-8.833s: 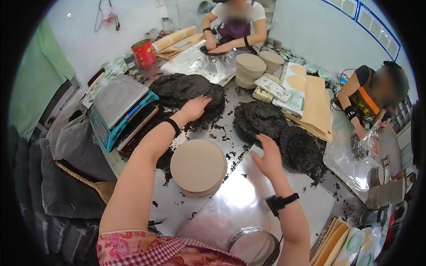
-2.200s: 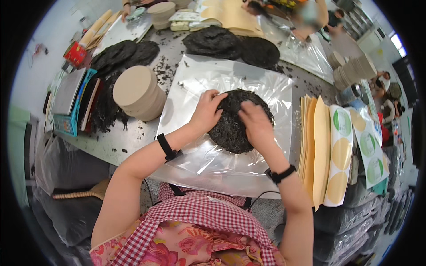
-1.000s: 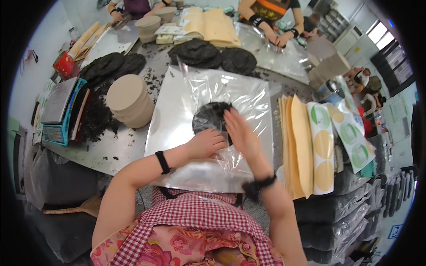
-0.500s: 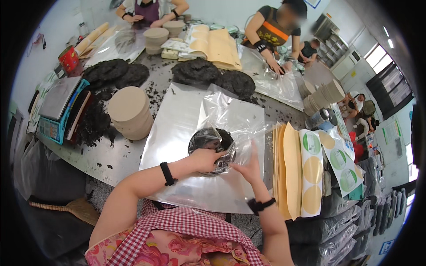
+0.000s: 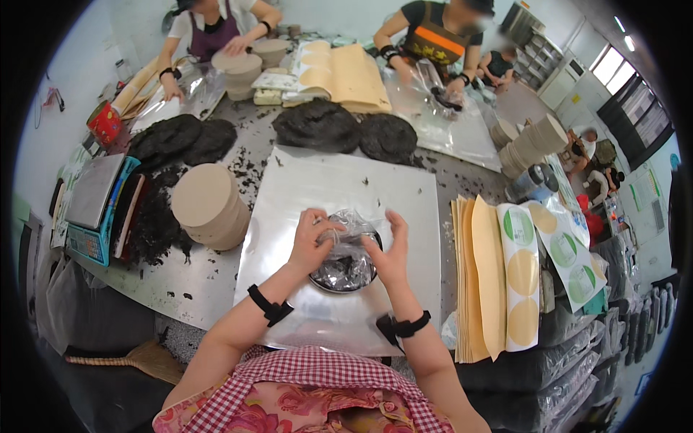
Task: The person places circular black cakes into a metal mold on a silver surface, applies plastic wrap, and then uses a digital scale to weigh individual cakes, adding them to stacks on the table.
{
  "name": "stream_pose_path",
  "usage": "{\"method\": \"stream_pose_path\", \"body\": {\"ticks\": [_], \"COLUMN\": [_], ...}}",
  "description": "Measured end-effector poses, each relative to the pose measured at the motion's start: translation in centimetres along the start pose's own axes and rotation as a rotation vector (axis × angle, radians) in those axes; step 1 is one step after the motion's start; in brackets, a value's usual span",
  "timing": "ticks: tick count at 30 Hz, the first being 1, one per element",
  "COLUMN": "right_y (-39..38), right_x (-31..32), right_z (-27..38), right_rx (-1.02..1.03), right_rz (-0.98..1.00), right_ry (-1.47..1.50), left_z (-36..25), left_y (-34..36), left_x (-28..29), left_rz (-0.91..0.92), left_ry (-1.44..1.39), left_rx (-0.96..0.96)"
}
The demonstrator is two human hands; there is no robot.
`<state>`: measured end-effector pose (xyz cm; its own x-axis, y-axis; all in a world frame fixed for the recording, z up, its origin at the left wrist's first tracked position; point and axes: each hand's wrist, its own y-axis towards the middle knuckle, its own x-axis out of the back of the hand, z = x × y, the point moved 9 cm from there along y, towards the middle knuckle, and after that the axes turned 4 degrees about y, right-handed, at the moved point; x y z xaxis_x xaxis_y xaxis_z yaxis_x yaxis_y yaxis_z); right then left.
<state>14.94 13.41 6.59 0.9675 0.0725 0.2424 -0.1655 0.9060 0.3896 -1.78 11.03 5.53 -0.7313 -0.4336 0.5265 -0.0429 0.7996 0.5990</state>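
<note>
A round shallow metal mould (image 5: 342, 281) sits on a shiny metal board (image 5: 281, 198), holding dark material under bunched clear plastic (image 5: 345, 227). My left hand (image 5: 309, 245) is at the mould's upper left, its bent fingers closed on the plastic. My right hand (image 5: 390, 249) is at the right side, thumb against the plastic and fingers raised apart from it. The plastic hides much of what is inside.
Stacked beige discs (image 5: 206, 198) and a scale (image 5: 95, 206) stand left. Dark heaps (image 5: 314, 126) lie beyond the board; paper sheets and stickers (image 5: 520, 270) lie right. Two co-workers (image 5: 220, 29) (image 5: 440, 40) work opposite, others sit farther back.
Earlier the dark disc lay uncovered, then under loosely spread plastic. Now the plastic is gathered over the mould, and both my hands have moved to its upper sides.
</note>
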Motion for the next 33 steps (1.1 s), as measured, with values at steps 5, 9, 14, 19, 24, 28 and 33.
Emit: {"method": "stream_pose_path", "body": {"ticks": [5,9,14,19,24,28,33], "right_y": [-2.0,-3.6,3.5,8.5,6.5,6.6,13.6], "right_x": [-4.8,-7.6,10.3,36.0,39.9,44.5,34.3], "right_z": [-1.3,-4.1,-5.7,-16.5,-21.8,-23.3,-11.0], "right_rx": [0.293,0.317,-0.115,-0.184,-0.083,-0.209,-0.087], "right_rz": [0.332,0.432,0.385,-0.132,-0.377,-0.591,-0.111], "right_ry": [-0.295,-0.555,-0.119,-1.615,-1.331,-0.865,-0.804], "left_z": [1.6,-1.9,-2.7,-2.5,-2.8,-2.3,-2.4], "left_y": [-1.4,-1.9,-2.8,-3.0,-2.8,-3.1,-3.6], "left_x": [-2.4,-4.6,-6.4,-7.1,-6.5,-6.4,-5.5], "left_rz": [0.232,0.48,0.746,0.802,0.806,0.75,0.676], "left_ry": [-0.492,0.078,0.316,0.369,0.386,0.388,0.345], "left_rx": [0.138,-0.162,-0.165,-0.184,-0.184,-0.219,-0.217]}}
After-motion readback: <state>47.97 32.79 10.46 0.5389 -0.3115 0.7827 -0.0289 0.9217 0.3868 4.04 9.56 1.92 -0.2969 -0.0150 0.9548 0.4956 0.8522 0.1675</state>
